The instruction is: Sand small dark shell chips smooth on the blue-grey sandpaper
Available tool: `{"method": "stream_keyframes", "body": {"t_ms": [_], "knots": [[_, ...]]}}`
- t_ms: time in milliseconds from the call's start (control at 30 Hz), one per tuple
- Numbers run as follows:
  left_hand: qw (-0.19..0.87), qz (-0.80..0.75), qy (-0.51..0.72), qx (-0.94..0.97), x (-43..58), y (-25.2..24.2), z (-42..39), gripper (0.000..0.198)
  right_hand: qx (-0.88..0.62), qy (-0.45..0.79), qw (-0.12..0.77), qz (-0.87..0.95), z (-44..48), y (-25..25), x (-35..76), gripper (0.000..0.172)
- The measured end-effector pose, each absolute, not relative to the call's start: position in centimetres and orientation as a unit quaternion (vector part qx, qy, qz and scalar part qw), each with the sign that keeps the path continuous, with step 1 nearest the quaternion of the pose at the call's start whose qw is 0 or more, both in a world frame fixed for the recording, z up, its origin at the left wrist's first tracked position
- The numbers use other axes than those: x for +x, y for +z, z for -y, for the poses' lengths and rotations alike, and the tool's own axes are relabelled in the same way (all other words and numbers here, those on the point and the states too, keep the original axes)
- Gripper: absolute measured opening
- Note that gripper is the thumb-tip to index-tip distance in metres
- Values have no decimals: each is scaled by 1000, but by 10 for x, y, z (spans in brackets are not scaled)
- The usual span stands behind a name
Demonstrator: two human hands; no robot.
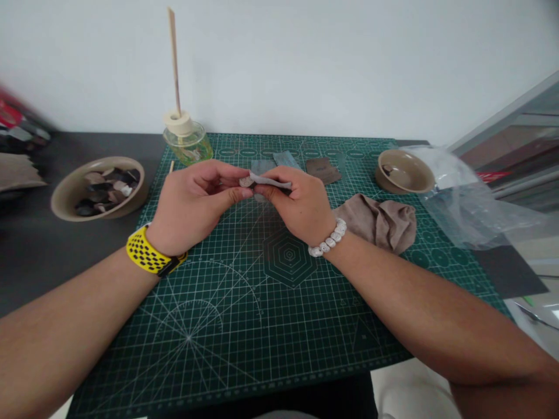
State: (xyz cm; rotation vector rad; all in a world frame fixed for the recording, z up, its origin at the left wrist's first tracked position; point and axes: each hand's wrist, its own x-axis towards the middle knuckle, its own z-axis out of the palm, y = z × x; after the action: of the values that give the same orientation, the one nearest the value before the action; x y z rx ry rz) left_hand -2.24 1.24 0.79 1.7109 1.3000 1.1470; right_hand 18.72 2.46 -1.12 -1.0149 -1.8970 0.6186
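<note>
Both hands meet above the middle of a green cutting mat (227,355). Between finger and thumb, my left hand (196,195) pinches a small brownish piece (247,182). My right hand (299,201) grips a folded grey sheet (271,182), its fingers closed, with the sheet's near end against the small piece. What lies under the right fingers is hidden. Just behind the hands, bluish-grey sheets (286,160) and a brown sheet (323,170) lie on the mat. A crumpled brown cloth (384,224) rests beside my right wrist.
At the left stands a bowl (59,201) of dark and tan pieces. A glass diffuser bottle (187,145) with a tall stick is at the back left. Another bowl (410,174) holding a small piece stands at the right, beside clear plastic (463,209). A white wall rises behind.
</note>
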Motion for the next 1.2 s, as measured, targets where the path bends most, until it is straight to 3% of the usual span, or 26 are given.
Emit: {"method": "stream_keyframes", "body": {"t_ms": [333,667,1200], "knots": [[333,-512,425,668,-23,7,-13,22,-371,207,439,792,-28,-16,189,15],[345,-501,437,663,-21,12,-12,19,-413,215,429,774,-26,-11,190,9],[356,-508,418,664,-23,4,-15,16,-433,268,430,745,-22,-7,188,13]]}}
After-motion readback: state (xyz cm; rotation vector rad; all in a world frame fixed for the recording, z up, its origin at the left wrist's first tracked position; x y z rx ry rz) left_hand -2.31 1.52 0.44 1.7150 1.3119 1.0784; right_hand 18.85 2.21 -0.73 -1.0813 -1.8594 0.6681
